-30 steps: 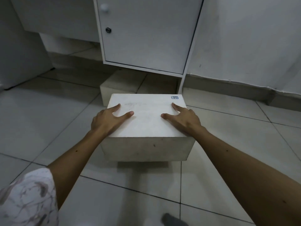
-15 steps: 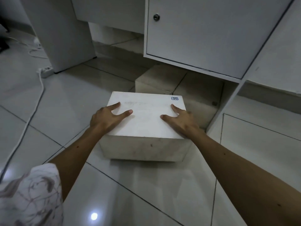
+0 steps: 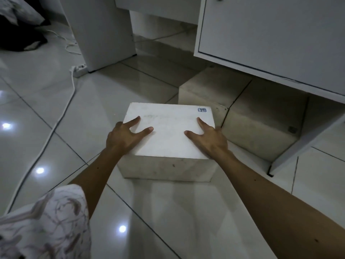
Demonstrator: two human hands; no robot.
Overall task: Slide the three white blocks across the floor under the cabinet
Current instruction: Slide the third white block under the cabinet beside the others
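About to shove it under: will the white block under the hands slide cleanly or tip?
The white block looks low and broad, so tipping seems unlikely. Glossy tile floor should let it slide. Both hands, left hand and right hand, press flat, suggesting weight.

Dim, sharp wide-angle view; lamp glare spots the glossy floor [image 3: 46, 113], edges bowed.

Nearest white block [image 3: 168, 131] is set flat on the tiled floor [image 3: 56, 146], just in front of the cabinet [image 3: 270, 34]. Top face is pale & smooth, w/ a small blue-edged sticker [image 3: 202, 110] at the far right corner; front face is greyer, w/ faint specks. Two more blocks are seen beyond it, side by side under the cabinet's bottom edge: left block [image 3: 209, 90] & right block [image 3: 261, 128], both shaded, only a thin seam between them.
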